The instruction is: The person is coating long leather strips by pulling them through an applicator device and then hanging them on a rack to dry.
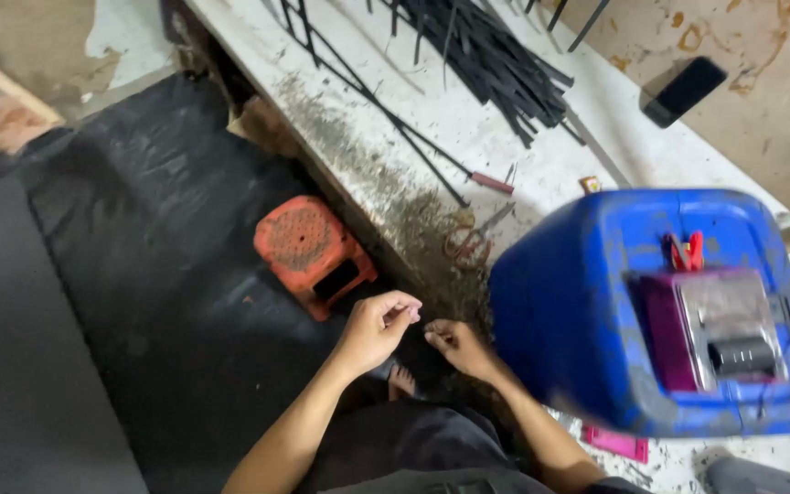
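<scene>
The left hand and right hand pinch something tiny between fingertips. It looks light and thin, best gripped at its ends. An orange stool sits beyond.

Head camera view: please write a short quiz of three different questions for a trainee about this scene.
1. True or false: the left hand and the right hand are close together.
2. Which is on the dark floor: (a) the orange plastic stool, (b) the dark flat phone?
3. What lies heaped at the top of the white worktable?

Key: 1 true; 2 a; 3 the bundle of black strips.
</scene>
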